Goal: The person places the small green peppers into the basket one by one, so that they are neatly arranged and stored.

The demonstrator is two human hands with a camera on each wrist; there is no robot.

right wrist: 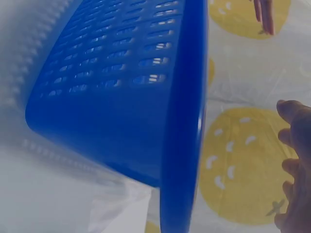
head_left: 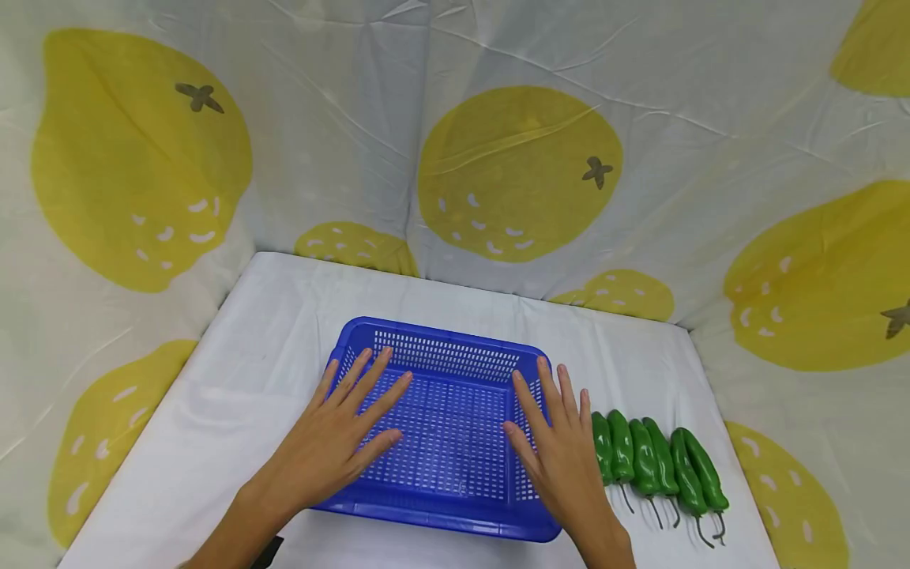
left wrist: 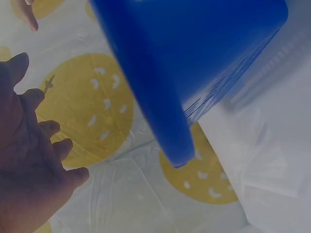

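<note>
A blue plastic basket (head_left: 441,525) with slotted walls and floor stands on the white cloth, and nothing lies inside it. My left hand (head_left: 330,435) hovers over its left side with fingers spread, holding nothing. Over the right side is my right hand (head_left: 565,454), its fingers also spread and apart from anything. In the left wrist view, the left hand (left wrist: 34,141) shows a gap from the basket wall (left wrist: 194,43). The right wrist view likewise shows the right hand (right wrist: 299,160) away from the basket rim (right wrist: 184,121).
Several green peppers (head_left: 645,458) lie in a row on the white cloth (head_left: 270,332), right of the basket and partly behind the right hand. Lemon-printed fabric walls (head_left: 341,142) enclose the surface at the back and both sides.
</note>
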